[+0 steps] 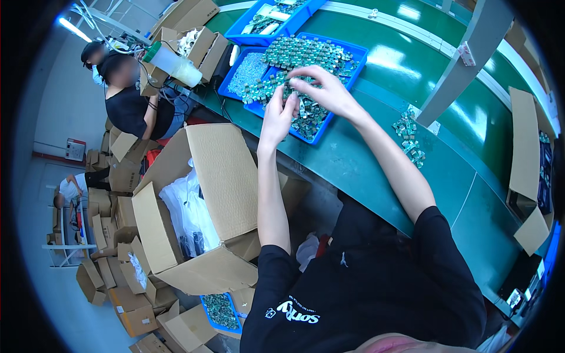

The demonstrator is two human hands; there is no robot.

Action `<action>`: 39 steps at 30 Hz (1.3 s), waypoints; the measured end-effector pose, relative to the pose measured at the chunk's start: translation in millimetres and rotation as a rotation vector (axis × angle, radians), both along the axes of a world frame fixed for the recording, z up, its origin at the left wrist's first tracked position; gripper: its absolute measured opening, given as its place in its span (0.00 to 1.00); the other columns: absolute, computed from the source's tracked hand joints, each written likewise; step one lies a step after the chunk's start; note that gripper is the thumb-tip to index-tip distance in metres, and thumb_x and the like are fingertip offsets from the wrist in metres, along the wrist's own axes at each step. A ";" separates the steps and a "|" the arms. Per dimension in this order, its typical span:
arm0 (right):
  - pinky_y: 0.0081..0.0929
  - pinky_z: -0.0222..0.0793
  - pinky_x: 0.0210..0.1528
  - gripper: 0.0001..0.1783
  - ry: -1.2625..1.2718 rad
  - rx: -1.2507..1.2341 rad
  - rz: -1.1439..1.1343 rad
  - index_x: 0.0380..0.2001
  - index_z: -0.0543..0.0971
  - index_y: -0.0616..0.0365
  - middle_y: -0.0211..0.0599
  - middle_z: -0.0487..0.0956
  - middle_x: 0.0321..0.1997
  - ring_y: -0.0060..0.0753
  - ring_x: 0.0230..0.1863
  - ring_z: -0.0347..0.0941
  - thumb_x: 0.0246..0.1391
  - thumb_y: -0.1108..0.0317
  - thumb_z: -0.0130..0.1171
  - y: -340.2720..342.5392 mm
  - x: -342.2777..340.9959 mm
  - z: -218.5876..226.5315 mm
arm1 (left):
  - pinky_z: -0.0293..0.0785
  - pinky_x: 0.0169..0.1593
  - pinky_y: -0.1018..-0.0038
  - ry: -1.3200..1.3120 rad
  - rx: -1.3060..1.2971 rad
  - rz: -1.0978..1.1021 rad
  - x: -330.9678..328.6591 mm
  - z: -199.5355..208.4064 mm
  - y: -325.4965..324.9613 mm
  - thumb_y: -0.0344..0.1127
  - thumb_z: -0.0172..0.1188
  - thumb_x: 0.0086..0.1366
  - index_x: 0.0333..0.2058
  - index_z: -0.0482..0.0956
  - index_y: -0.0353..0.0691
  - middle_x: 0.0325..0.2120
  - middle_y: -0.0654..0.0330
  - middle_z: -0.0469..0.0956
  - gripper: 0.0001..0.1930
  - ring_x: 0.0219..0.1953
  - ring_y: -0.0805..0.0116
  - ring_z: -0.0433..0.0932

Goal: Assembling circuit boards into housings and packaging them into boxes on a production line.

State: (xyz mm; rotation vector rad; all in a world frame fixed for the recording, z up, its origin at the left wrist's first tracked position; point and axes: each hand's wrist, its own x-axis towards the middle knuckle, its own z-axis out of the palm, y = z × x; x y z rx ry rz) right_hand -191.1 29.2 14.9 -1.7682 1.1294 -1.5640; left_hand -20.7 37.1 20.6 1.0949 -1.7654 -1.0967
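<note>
A blue tray (315, 140) heaped with small green circuit boards (309, 120) stands on the green bench. Above it, my left hand (278, 115) points upward, thumb and fingers bent close together. From the right, my right hand (326, 91) reaches in, its fingers curled toward the left fingertips. Whatever is between the fingertips is too small to tell from the boards behind. Panels of joined boards (300, 52) lie in rows across the tray's far part. Beside them a smaller blue tray holds tiny pale blue parts (248, 72).
Another blue tray (238, 36) sits farther back. Loose boards (407, 134) lie right, by a grey post (465, 65). A large open carton (226, 176) with white plastic bags stands left of my arm. Other people (126, 97) are at the left, among stacked cartons (132, 309).
</note>
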 end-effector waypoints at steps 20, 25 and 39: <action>0.20 0.71 0.46 0.17 0.133 -0.033 -0.129 0.45 0.80 0.58 0.28 0.80 0.42 0.24 0.43 0.77 0.61 0.57 0.59 -5.3 -13.4 -4.0 | 0.67 0.27 0.79 -0.057 -0.100 0.080 -4.7 7.7 4.2 0.39 0.55 0.70 0.36 0.78 0.35 0.23 0.64 0.78 0.12 0.26 0.80 0.76; 0.19 0.70 0.48 0.16 0.019 0.138 0.214 0.45 0.80 0.59 0.29 0.80 0.43 0.24 0.45 0.77 0.61 0.58 0.59 3.8 -9.1 8.0 | 0.68 0.28 0.79 0.034 -0.101 -0.017 -8.7 7.3 0.1 0.39 0.55 0.70 0.37 0.78 0.34 0.23 0.63 0.78 0.12 0.27 0.79 0.77; 0.18 0.69 0.41 0.13 -0.316 0.430 0.156 0.39 0.81 0.56 0.25 0.79 0.36 0.13 0.37 0.73 0.62 0.57 0.59 -15.3 -23.7 -13.7 | 0.63 0.24 0.83 -0.001 0.002 -0.046 -3.7 17.5 3.6 0.38 0.50 0.73 0.38 0.77 0.37 0.26 0.64 0.78 0.11 0.18 0.81 0.70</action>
